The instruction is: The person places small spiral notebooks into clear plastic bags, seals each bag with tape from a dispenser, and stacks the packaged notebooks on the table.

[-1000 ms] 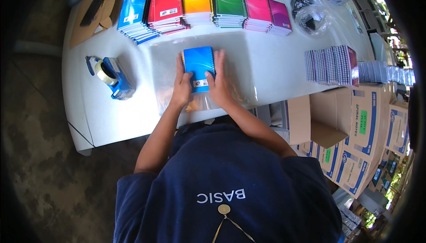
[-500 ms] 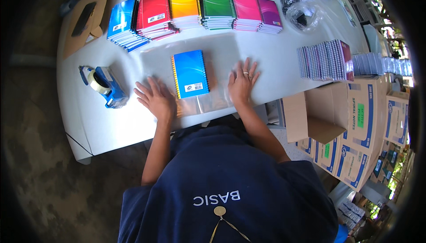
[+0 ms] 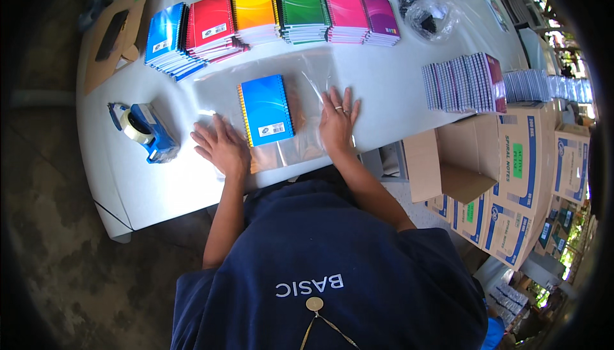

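Note:
A blue spiral notebook with a white label lies in front of me, and yellow coils show along its left side. Under it is a sheet of clear plastic film, creased and shiny, spread on the table. My left hand lies flat on the film's left side, fingers spread, apart from the notebook. On the film's right side rests my right hand, a ring on one finger, its fingers stretched out and pressing down. Neither hand holds anything. Left of my left hand stands a blue tape dispenser with a roll of tape.
Stacks of blue, red, yellow, green, pink and purple notebooks line the far side. More spiral notebooks stand at right. An open carton sits beyond the white table's right edge.
My right hand has slid a little left toward the notebook, and the film's right side has wrinkled. My left hand stays nearly in place. The whole view has shifted slightly.

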`<state>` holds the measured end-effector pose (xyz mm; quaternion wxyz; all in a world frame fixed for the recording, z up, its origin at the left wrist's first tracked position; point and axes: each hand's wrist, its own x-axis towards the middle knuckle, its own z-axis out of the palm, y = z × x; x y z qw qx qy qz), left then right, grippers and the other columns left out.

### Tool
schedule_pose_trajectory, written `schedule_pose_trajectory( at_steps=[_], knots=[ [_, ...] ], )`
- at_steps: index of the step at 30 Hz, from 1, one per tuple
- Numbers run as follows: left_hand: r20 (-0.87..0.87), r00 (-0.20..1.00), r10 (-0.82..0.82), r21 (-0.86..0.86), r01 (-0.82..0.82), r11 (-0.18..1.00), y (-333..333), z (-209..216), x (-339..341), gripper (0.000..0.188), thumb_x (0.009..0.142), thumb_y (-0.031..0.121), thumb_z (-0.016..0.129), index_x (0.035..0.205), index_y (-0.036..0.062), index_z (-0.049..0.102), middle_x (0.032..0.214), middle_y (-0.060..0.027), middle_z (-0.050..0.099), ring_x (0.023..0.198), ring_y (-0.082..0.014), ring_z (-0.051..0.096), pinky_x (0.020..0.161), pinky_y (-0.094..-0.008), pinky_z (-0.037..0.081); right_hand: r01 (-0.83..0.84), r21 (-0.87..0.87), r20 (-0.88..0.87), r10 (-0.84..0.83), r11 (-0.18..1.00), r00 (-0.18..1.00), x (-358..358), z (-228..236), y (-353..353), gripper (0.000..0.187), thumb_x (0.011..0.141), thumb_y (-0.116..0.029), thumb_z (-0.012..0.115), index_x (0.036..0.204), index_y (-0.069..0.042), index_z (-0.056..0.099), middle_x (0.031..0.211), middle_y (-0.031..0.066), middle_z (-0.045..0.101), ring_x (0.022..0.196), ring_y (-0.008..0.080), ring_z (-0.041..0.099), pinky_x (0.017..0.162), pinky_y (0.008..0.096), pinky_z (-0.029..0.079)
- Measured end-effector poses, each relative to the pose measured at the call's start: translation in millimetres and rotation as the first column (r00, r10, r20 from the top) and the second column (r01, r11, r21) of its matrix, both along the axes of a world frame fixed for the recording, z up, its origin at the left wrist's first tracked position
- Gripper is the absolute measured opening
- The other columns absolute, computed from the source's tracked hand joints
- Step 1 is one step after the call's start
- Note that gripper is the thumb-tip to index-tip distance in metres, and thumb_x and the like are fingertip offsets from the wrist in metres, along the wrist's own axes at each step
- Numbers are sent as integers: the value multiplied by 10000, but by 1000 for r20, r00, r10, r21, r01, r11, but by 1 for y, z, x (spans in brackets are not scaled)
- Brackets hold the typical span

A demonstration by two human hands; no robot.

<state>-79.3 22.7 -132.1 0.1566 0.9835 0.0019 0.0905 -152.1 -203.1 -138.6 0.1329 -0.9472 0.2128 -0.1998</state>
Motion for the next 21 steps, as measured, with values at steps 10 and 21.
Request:
schedule_pose_trajectory(
  at_steps=[10, 21],
  knots=[
    [-3, 1000, -12, -16, 12, 1000, -2, 6, 0, 406, 944, 297, 418, 1342, 236, 466, 1477, -204, 242, 1377, -430, 140, 1087, -581, 65, 36, 791, 193, -305, 611, 933, 10, 43, -3, 617, 754, -9, 682, 1304, -46, 404, 1202, 166, 470, 974, 264, 573, 770, 342, 510],
    [-79, 997, 2, -380, -32, 924, 12, 21, -8, 437, 942, 305, 449, 1320, 85, 454, 1335, -169, 417, 1237, -323, 394, 1042, -477, 249, 345, 921, -387, 326, 181, 863, -51, 67, -19, 333, 851, -277, 650, 1004, 14, 600, 1021, 163, 622, 904, 192, 626, 715, 311, 521]
  ],
)
